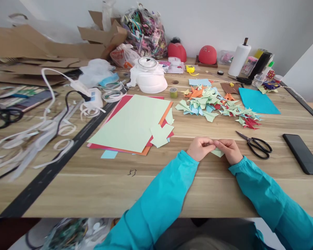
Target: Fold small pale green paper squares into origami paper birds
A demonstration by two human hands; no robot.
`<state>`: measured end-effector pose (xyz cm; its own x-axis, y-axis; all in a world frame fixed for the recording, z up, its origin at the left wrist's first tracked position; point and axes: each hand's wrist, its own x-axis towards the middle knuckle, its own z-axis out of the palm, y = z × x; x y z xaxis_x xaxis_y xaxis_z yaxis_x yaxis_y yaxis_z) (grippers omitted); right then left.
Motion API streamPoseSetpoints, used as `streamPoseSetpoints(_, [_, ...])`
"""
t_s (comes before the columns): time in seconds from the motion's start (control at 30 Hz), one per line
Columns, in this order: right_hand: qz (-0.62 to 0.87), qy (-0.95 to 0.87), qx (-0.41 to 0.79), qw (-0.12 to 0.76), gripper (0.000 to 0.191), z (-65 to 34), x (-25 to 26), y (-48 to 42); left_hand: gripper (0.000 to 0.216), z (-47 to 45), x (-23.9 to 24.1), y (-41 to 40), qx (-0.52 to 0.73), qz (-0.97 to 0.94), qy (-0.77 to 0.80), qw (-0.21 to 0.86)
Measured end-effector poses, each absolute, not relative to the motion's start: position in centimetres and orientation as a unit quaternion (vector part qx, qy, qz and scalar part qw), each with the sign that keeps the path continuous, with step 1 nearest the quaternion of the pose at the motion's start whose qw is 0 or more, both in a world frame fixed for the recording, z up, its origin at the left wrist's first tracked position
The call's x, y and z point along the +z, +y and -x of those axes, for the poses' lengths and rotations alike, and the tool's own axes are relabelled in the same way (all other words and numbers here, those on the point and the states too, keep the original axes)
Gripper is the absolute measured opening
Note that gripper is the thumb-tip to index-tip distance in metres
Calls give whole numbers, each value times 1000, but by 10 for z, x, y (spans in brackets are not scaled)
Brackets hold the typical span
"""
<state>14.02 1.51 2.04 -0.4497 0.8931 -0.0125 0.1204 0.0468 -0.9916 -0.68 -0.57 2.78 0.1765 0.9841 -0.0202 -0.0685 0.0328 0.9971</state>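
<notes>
Close together over the table, my left hand (201, 147) and my right hand (229, 149) both pinch a small piece of pale green paper (218, 152). Most of that paper is hidden by my fingers. Beyond them lies a heap of folded paper pieces (207, 99) in green, blue, orange and red. To the right of my right hand rest black-handled scissors (257, 146), blades pointing away from me. A stack of coloured paper sheets (130, 123), pale green on top, lies left of my left hand, with smaller cut green pieces (161, 134) at its right edge.
A phone (303, 153) lies at the right. Behind the heap is a bright blue sheet (259, 100). A thread spool (173, 92) and a yellow tape measure (190, 69) stand farther back. White cables (48, 90) and strips tangle at the left, near cardboard (28, 41).
</notes>
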Motion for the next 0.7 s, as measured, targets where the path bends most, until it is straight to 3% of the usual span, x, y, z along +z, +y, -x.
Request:
streamPoseSetpoints(0.13, [389,-635,577,336,31,-142,20,17,14,7,25,-4,428,-487,427,631])
streamPoseSetpoints(0.3, [369,-604,611,354,25,-142,16,17,13,7,23,-4,448,-525,410,597])
streamPoseSetpoints(0.53, [405,-557,624,369,44,-140,11,17,14,6,31,-6,477,-514,398,591])
streamPoseSetpoints(0.7, [376,-619,566,394,28,-140,20,14,15,9,27,-5,511,-530,429,524])
